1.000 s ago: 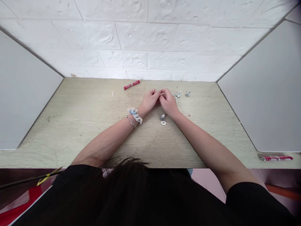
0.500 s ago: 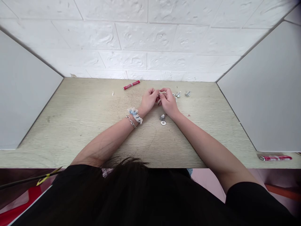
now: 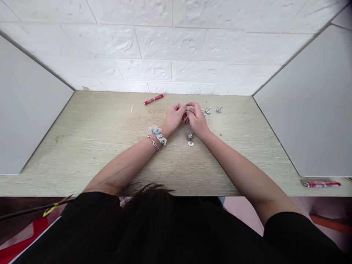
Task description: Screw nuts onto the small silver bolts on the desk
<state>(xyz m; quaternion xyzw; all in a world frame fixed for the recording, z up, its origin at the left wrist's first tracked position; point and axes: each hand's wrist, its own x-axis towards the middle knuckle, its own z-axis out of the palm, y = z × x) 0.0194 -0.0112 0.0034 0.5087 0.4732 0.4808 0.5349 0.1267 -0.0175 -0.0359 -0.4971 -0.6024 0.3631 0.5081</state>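
My left hand (image 3: 174, 117) and my right hand (image 3: 197, 119) meet above the middle of the table. Fingers and thumbs on both are pinched together on something small between them, too hidden to make out. A scrunchie (image 3: 158, 134) and a chain bracelet (image 3: 153, 142) circle my left wrist. Just below my right hand lie a small metal part (image 3: 189, 136) and a flat round washer (image 3: 190, 143). Beyond its knuckles are small metal pieces, among them one (image 3: 208, 110) close by and another (image 3: 219, 109) farther right.
On the wooden table (image 3: 104, 146), a red tube (image 3: 153, 99) lies near the white brick wall (image 3: 154, 44). A second red tube (image 3: 321, 184) rests at the front right edge. A small white scrap (image 3: 132, 109) is at the left. Grey panels stand on both sides.
The fingers of my right hand have shifted very slightly at the pinch. Otherwise both hands and the parts on the table stay where they were.
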